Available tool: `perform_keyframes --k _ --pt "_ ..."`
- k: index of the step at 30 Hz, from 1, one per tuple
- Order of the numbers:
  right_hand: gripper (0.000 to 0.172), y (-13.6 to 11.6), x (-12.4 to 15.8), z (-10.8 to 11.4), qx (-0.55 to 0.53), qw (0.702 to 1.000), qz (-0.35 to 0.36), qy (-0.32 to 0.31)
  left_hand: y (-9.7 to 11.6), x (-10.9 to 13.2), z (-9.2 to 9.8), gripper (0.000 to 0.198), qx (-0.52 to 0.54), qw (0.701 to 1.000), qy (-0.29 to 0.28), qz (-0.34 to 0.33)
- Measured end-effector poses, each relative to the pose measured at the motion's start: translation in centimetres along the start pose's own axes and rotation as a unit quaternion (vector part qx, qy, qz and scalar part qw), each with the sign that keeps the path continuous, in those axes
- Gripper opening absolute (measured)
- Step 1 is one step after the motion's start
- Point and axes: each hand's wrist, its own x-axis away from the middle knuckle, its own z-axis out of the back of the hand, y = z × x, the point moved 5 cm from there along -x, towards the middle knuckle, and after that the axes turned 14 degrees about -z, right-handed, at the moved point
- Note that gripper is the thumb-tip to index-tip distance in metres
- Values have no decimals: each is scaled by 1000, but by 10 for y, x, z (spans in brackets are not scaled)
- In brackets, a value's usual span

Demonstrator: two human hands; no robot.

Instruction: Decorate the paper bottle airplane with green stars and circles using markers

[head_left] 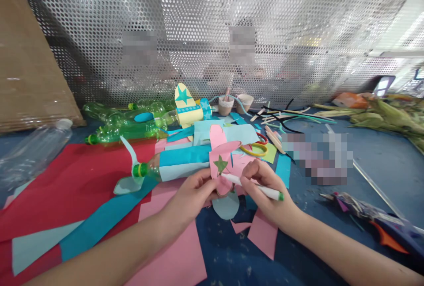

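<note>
My left hand [200, 186] is closed on the lower edge of a pink paper cutout [218, 146] with rounded lobes. A green star [220, 164] shows on the cutout. In my right hand [266, 186] is a white marker [265, 190] with a green end, its tip at the pink paper just under the star. Left of the cutout lies a plastic bottle [183, 162] wrapped in blue and light blue paper, with a green cap and pale paper blades at its neck. Whether the cutout is fixed to the bottle I cannot tell.
Red paper [109, 166] and pink sheets [172, 250] cover the left. Green bottles [126, 133] and a yellow paper-wrapped bottle [190, 111] lie behind. Yellow-handled scissors [255, 150] rest near my right hand. A glue gun [371, 215] lies right; corn husks [380, 113] farther back.
</note>
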Motion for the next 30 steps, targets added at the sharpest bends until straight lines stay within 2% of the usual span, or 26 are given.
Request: perform_keyframes --k 11,22,30 --pt "22 -2 0 1 -3 1000 -9 19 0 -1 0 24 -18 1000 -1 2" --pt "22 -3 -1 1 3 1000 1 8 1 -2 0 21 6 1000 -9 -11" --pt "21 -8 -1 0 0 1000 10 2 2 0 0 13 7 1000 21 15"
